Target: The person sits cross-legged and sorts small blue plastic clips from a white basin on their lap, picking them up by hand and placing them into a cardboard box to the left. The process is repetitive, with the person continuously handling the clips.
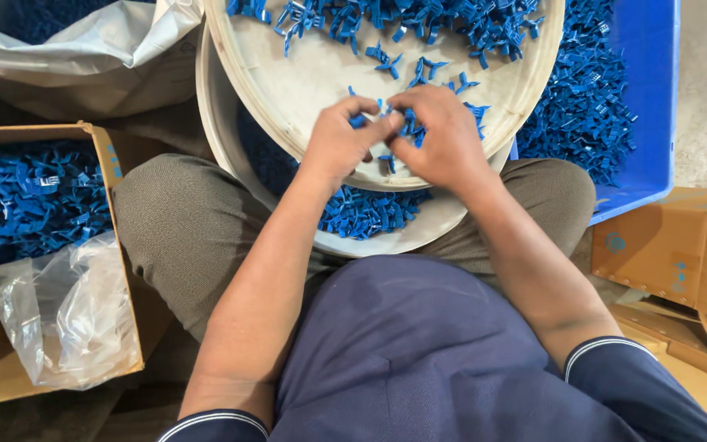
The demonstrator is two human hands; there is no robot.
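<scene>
Together, both hands [394, 135] pinch small blue plastic clips [407, 127] — winged, glossy.

To the left of the fingers, a brown cardboard box [104, 155] full of little blue pieces, with a crinkly clear plastic bag [67, 315] lying in it. Up past that, a grey plastic sheet [100, 37]. To the right of the fingers, a big blue bin [648, 82]. Lower right, more brown cardboard boxes [681, 245], stacked close together.
</scene>
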